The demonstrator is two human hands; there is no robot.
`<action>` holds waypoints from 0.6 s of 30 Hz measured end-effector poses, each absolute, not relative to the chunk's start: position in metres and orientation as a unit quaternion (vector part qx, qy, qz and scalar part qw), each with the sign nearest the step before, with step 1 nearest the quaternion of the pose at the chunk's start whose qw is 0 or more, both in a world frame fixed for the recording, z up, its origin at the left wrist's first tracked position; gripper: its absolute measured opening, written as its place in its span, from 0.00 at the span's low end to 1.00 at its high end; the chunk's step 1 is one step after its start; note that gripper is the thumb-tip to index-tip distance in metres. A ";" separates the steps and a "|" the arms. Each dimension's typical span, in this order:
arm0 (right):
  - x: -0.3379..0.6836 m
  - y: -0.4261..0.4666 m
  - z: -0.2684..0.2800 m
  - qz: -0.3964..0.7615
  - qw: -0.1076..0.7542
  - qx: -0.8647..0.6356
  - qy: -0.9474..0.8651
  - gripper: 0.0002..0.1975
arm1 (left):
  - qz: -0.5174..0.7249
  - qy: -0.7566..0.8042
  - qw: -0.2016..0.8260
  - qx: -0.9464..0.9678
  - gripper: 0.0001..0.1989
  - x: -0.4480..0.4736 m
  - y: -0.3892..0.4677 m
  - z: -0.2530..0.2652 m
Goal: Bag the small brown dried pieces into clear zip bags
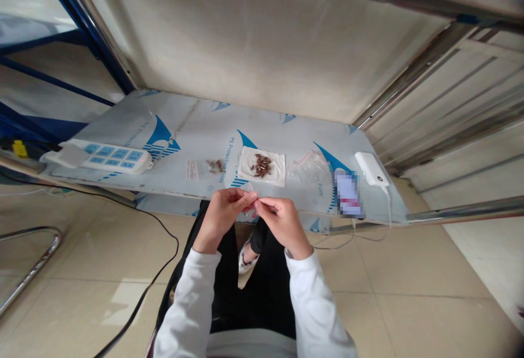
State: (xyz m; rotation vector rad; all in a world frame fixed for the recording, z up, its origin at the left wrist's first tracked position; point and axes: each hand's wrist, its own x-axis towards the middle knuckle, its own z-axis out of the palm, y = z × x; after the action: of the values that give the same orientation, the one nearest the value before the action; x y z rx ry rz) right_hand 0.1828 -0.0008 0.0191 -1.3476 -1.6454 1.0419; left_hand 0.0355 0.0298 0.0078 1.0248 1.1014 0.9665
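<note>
My left hand (224,212) and my right hand (283,222) meet at the table's front edge, fingertips pinched together. Between them is a small clear zip bag (251,187), mostly hidden by the fingers; only a bit of clear film and a pinkish edge show. Just beyond the hands, a pile of small brown metallic-looking pieces (262,166) lies on a white square of cloth or paper (279,175). To its left rests a small zip bag with brown pieces inside (214,166). Several clear zip bags (310,168) lie heaped to the right.
A white power strip (110,157) sits at the table's left end. On the right are a blurred-out phone (347,192) and a white power bank (369,168) with a cable. The table (196,123) wears printed protective film. A black cable (164,270) hangs to the floor.
</note>
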 end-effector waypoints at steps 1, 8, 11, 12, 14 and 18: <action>0.181 -0.001 0.020 0.382 0.374 -0.543 -0.648 0.15 | 0.414 0.496 0.606 0.464 0.19 0.035 0.030 0.005; 0.171 -0.004 0.017 0.381 0.430 -0.542 -0.613 0.07 | 0.384 0.557 0.498 0.542 0.19 0.028 0.031 -0.001; 0.173 -0.002 0.013 0.419 0.439 -0.525 -0.597 0.09 | 0.390 0.525 0.536 0.534 0.20 0.027 0.031 0.001; 0.174 -0.002 0.012 0.436 0.442 -0.519 -0.587 0.09 | 0.391 0.511 0.554 0.529 0.20 0.027 0.030 0.002; 0.174 -0.001 0.011 0.466 0.448 -0.514 -0.563 0.10 | 0.398 0.484 0.587 0.514 0.20 0.027 0.030 0.003; 0.173 -0.003 0.011 0.480 0.451 -0.525 -0.539 0.12 | 0.404 0.453 0.624 0.491 0.19 0.027 0.030 0.005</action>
State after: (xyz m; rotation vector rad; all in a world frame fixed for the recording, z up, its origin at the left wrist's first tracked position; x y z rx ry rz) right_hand 0.1732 -0.0027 0.0114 -1.2978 -1.3316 1.1869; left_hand 0.0272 0.0301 0.0051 1.1280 1.0398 0.9285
